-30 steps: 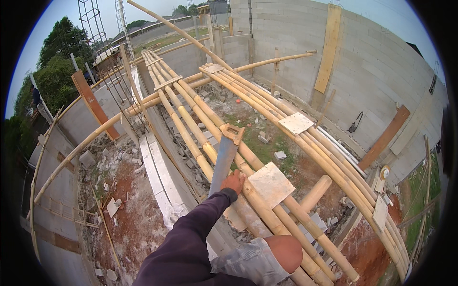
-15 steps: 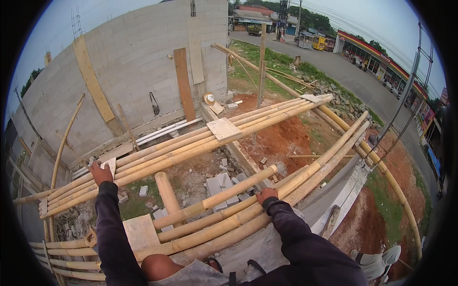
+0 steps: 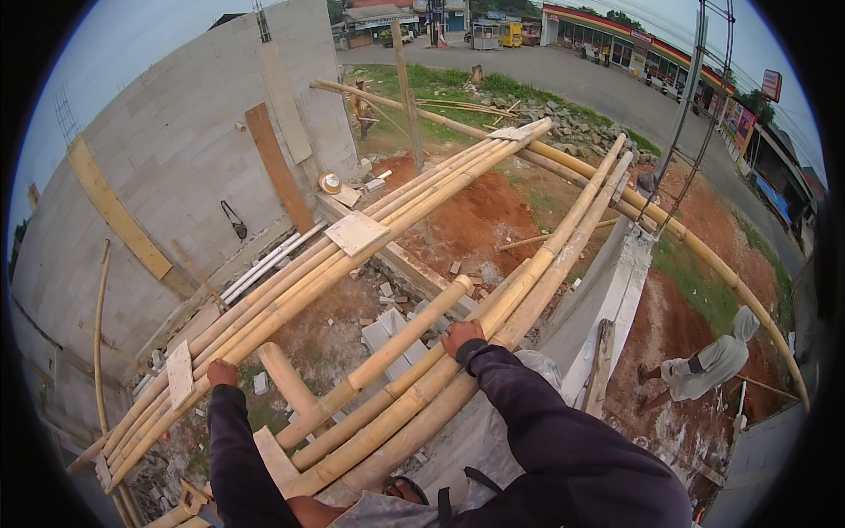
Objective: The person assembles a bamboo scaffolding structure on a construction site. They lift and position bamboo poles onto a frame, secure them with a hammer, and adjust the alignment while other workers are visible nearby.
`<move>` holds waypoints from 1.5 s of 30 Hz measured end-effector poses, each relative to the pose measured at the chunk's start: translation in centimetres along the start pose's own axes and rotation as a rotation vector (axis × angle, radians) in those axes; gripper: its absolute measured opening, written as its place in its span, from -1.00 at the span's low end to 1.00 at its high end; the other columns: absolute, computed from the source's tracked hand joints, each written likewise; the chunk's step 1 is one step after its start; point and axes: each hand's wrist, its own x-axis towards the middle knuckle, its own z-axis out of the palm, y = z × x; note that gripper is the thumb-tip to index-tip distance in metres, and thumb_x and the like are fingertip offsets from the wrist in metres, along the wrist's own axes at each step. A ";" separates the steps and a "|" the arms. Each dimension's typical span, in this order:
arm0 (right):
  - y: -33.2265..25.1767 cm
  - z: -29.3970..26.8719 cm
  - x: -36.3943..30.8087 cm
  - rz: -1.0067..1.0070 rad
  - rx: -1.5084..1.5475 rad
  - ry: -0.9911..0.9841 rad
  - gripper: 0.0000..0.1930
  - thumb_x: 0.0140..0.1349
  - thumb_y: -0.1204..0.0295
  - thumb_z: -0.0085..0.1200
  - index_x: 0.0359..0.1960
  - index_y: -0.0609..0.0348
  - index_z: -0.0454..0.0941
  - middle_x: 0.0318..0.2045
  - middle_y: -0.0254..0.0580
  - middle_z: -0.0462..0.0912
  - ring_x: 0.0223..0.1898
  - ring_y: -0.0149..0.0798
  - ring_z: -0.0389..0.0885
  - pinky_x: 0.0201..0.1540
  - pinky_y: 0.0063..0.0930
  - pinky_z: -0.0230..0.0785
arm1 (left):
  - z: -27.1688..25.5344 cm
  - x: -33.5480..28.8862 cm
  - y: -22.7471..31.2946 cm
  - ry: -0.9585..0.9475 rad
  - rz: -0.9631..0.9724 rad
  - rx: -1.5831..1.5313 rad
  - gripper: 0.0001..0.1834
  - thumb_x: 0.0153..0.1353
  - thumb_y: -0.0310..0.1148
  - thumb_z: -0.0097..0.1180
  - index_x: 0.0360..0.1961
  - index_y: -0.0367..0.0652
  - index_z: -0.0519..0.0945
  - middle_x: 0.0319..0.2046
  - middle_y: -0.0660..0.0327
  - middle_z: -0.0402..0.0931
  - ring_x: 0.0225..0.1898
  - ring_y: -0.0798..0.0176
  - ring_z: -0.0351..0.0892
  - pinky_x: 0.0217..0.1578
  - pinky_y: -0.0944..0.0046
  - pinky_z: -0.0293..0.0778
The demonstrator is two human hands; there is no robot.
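A bundle of long bamboo poles (image 3: 422, 204) runs slantwise from the lower left toward the far right, with small plywood plates (image 3: 356, 232) across it. My left hand (image 3: 223, 373) is closed over the nearest pole of that bundle, beside one plywood plate (image 3: 180, 373). Closer to me lies a second group of bamboo poles (image 3: 556, 251). My right hand (image 3: 462, 338) grips a pole of this group, its fingers curled out of sight underneath. A short thick bamboo piece (image 3: 295, 383) lies between the two groups. My sandalled foot shows below.
A pale block wall (image 3: 176, 158) with leaning planks rises at the left. Below lie grey blocks (image 3: 387, 334) and red soil (image 3: 475, 211). Steel rods (image 3: 691, 114) stand upright at the right. A person in light hooded clothing (image 3: 709, 356) is down there; a handsaw (image 3: 194, 497) is at lower left.
My view has swung to the right and tilted. My left hand has moved from beside the plywood plate onto the near pole. My right hand still grips its pole. More of the hooded person shows.
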 end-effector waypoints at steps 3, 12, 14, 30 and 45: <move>0.1 0.0 -0.1 0.029 0.021 -0.011 -0.59 0.23 0.09 -0.01 -0.33 0.18 0.74 -0.32 0.01 0.74 -0.20 0.03 0.68 0.12 -0.16 0.26 | 1.5 1.8 -1.0 0.003 -0.058 -0.083 -0.86 0.08 -0.41 0.17 -0.52 -0.27 0.54 -0.47 -0.18 0.61 -0.31 -0.27 0.65 -0.22 -0.12 0.53; -0.1 -0.1 0.0 0.027 0.007 -0.018 -0.59 0.25 0.09 -0.01 -0.29 0.17 0.73 -0.33 0.02 0.74 -0.19 0.02 0.68 0.12 -0.15 0.25 | 2.8 0.7 1.8 0.119 0.062 -0.079 -0.85 0.11 -0.45 0.09 -0.55 -0.28 0.51 -0.52 -0.19 0.58 -0.39 -0.23 0.65 -0.34 -0.01 0.53; -0.1 -0.2 0.1 0.017 -0.003 0.013 -0.59 0.25 0.09 -0.01 -0.28 0.18 0.73 -0.33 0.03 0.74 -0.19 0.02 0.68 0.12 -0.16 0.25 | 2.8 0.9 2.9 0.053 0.042 -0.130 -0.89 0.11 -0.47 0.11 -0.50 -0.30 0.56 -0.51 -0.15 0.61 -0.39 -0.17 0.68 -0.34 0.01 0.54; 0.0 -0.1 -0.1 0.022 0.017 -0.012 -0.58 0.25 0.09 -0.04 -0.32 0.17 0.73 -0.33 0.02 0.74 -0.18 -0.01 0.69 0.12 -0.16 0.28 | 6.2 1.1 6.5 -0.098 0.267 -0.400 -0.50 -0.14 -0.48 0.53 -0.12 -0.39 0.63 -0.45 0.03 0.68 -0.36 0.15 0.70 -0.23 0.08 0.57; 0.3 0.3 0.0 -0.015 0.003 -0.015 -0.60 0.27 0.12 -0.08 -0.33 0.16 0.71 -0.29 0.02 0.73 -0.16 0.01 0.68 0.10 -0.14 0.27 | 4.5 1.1 10.2 -0.713 0.016 -0.424 -0.79 0.10 -0.42 0.36 -0.37 -0.24 0.55 -0.58 0.20 0.50 -0.67 0.29 0.47 -0.72 0.19 0.37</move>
